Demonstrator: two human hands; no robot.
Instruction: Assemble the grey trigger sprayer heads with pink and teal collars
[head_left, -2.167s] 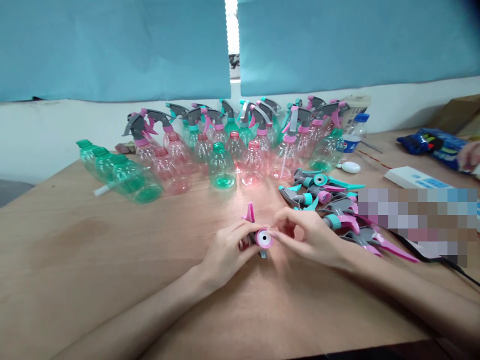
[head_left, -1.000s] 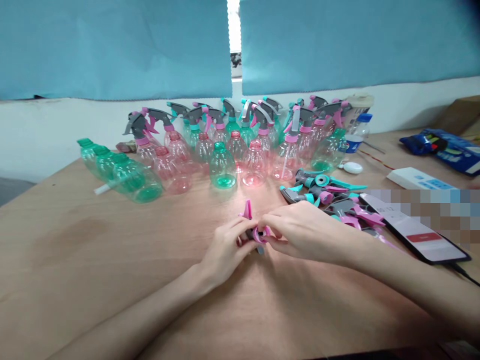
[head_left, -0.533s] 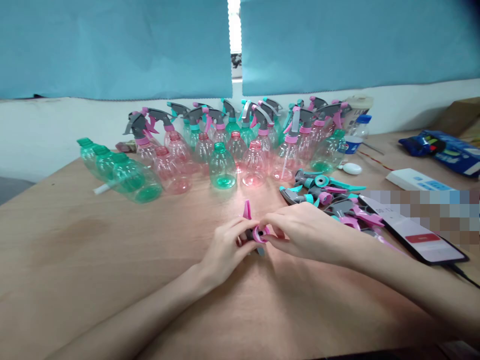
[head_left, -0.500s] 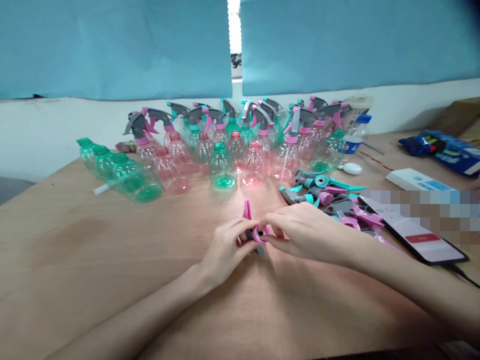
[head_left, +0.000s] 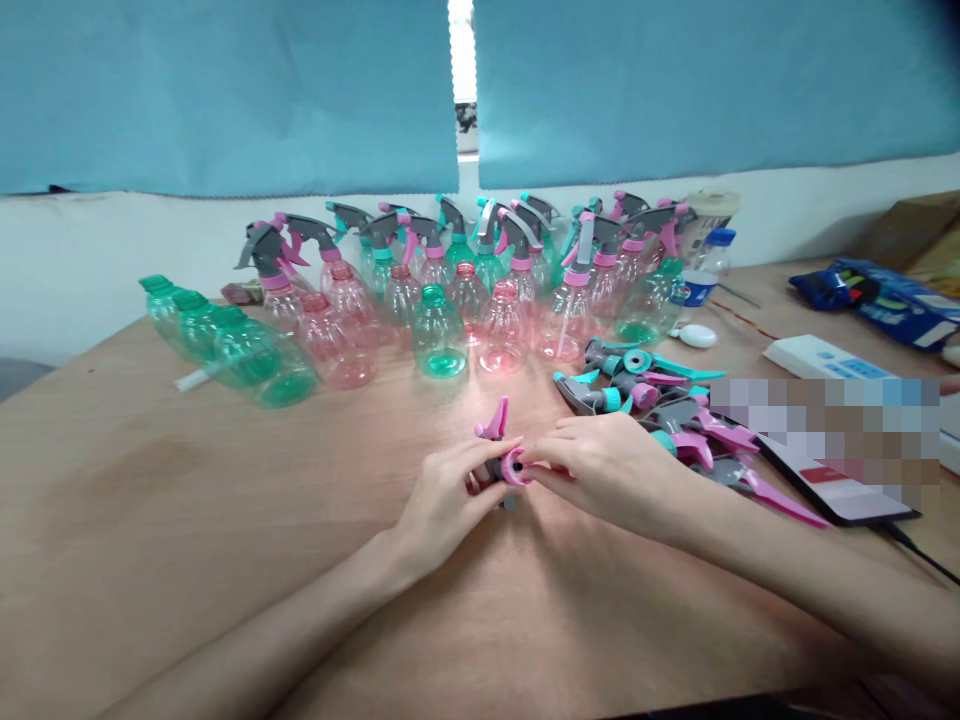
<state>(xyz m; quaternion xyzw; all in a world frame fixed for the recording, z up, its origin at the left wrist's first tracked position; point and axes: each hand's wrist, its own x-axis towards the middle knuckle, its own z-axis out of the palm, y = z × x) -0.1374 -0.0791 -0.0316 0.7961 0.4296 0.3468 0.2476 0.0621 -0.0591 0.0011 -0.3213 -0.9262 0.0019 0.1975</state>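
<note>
My left hand point(head_left: 446, 495) is closed round a grey and pink trigger spray head point(head_left: 511, 470) just above the table. The head's pink collar faces right, its open end showing a dark spot inside, and the pink trigger sticks up. My right hand point(head_left: 611, 470) has its fingertips pinched together at the collar's mouth. Whatever lies between those fingertips is too small to make out. Right of my right hand, loose spray heads point(head_left: 637, 375) in grey, teal and pink lie in a pile.
Clear green bottles point(head_left: 440, 340) and pink bottles point(head_left: 504, 335) stand across the back, several wearing spray heads. Green bottles point(head_left: 251, 350) line the left. A phone point(head_left: 847, 490) with a cable, a white power strip point(head_left: 825, 358) and a blue packet point(head_left: 892, 305) lie right.
My right fingertips have drawn together at the collar's mouth, showing more of the collar. The view has shifted slightly to the right; my left hand keeps its hold.
</note>
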